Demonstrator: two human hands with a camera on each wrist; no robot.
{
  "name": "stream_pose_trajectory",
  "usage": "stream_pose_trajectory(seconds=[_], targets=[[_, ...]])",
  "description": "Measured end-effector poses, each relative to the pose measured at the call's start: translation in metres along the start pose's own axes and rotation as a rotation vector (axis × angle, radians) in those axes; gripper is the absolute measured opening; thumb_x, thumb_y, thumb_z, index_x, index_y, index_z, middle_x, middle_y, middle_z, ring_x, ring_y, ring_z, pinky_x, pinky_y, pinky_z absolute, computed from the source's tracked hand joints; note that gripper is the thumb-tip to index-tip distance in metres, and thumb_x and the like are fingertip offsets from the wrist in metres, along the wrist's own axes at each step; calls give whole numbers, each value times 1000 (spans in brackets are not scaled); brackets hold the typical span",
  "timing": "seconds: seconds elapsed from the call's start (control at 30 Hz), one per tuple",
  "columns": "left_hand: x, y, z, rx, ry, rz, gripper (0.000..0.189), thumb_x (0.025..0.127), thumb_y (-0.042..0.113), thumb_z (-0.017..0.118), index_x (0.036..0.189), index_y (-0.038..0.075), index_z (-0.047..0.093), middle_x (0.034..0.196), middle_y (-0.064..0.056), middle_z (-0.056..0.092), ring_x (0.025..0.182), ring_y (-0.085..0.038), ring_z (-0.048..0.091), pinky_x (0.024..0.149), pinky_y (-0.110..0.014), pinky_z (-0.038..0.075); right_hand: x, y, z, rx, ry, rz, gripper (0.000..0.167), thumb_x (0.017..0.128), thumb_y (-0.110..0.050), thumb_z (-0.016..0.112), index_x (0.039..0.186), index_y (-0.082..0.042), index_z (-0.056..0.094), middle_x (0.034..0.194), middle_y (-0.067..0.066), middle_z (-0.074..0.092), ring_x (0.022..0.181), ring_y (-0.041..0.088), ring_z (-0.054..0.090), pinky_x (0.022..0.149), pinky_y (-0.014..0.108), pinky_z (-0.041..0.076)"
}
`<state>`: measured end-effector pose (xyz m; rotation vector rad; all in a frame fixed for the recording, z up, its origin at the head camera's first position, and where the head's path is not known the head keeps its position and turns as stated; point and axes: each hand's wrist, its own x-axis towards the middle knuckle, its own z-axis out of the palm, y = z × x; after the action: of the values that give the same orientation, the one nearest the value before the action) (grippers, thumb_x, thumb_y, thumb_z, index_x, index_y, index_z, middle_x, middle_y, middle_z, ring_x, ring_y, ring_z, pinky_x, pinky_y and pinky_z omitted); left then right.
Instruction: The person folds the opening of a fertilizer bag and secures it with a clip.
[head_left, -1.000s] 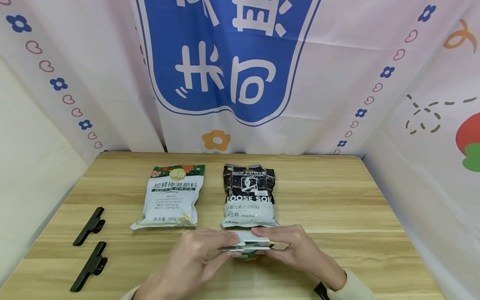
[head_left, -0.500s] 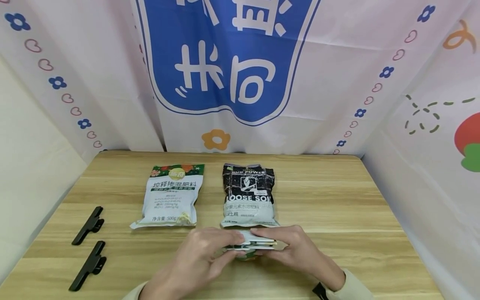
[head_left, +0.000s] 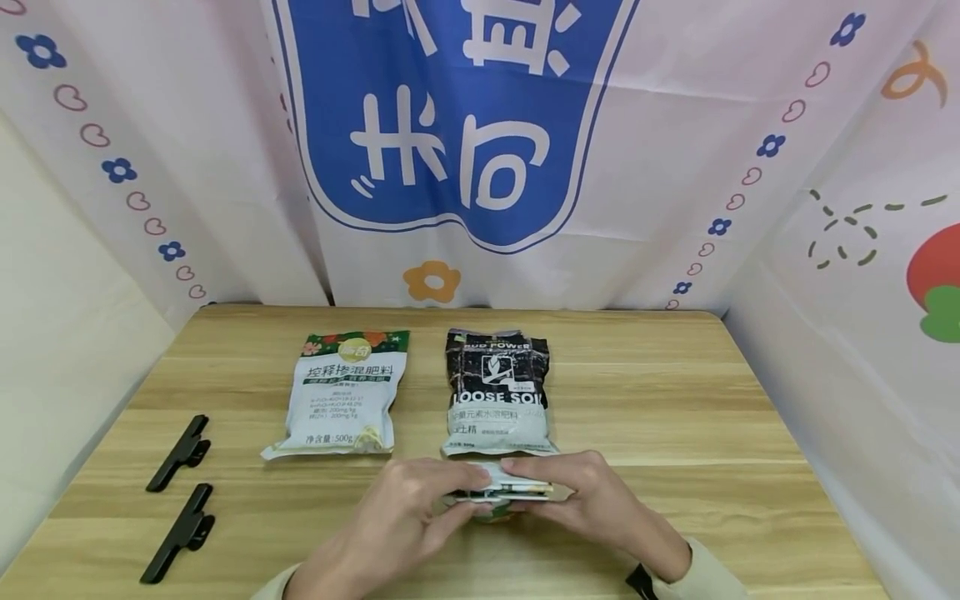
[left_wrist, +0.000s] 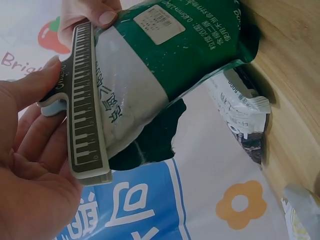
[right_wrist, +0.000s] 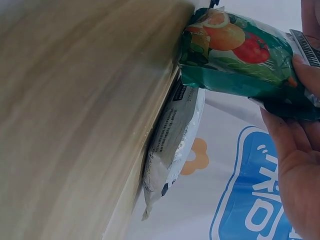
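A green fertilizer bag point(left_wrist: 195, 55) with fruit pictures stands upright between the two hands; from above, little more than its top point(head_left: 491, 510) shows. Along its white upper edge lies a dark bag clip point(left_wrist: 84, 110) with a piano-key print. My left hand point(head_left: 401, 508) pinches the clip's lever between thumb and fingers. Pinching the bag's top edge from the other end is my right hand point(head_left: 581, 492), its thumb near the clip's far end. Whether the clip bites fully on the bag cannot be told.
A white-and-green fertilizer bag point(head_left: 345, 400) and a black-and-white LOOSE SOIL bag point(head_left: 498, 392) lie behind the hands. Two black bag clips point(head_left: 180, 454) rest at the left of the wooden table point(head_left: 660, 375). A printed curtain point(head_left: 675, 167) hangs behind.
My left hand has shifted slightly right along the bag's top, and the clip with it. The right hand stays nearly in place; the bags and loose clips lie as before.
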<state>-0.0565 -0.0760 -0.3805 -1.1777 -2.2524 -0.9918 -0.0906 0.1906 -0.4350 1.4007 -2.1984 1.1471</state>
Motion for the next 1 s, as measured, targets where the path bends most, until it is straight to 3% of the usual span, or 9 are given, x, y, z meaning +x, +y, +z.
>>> stream_pose_trajectory(seconds=[0.37, 0.7, 1.0], targets=[[1, 0, -1, -39, -109, -171, 25, 85, 11, 87, 108, 10, 78, 104, -3, 83, 91, -10, 79, 81, -12, 60, 0, 0, 1, 6, 2, 19, 49, 79, -7, 90, 125, -2, 74, 117, 12, 80, 102, 24, 80, 95, 20, 60], [-5, -9, -8, 64, -155, -268, 34, 79, 7, 89, 110, 13, 79, 109, -1, 82, 101, -16, 79, 87, -30, 65, 0, 0, 1, 4, 13, 53, 51, 79, -8, 91, 127, -4, 74, 117, 14, 80, 103, 26, 80, 97, 21, 59], [-14, -35, -10, -59, -197, -337, 29, 84, 13, 88, 112, 15, 80, 112, 0, 82, 108, -20, 78, 95, -38, 64, 2, 0, 0, -13, 15, 78, 49, 82, -10, 90, 128, -4, 73, 117, 14, 80, 103, 25, 80, 97, 21, 60]])
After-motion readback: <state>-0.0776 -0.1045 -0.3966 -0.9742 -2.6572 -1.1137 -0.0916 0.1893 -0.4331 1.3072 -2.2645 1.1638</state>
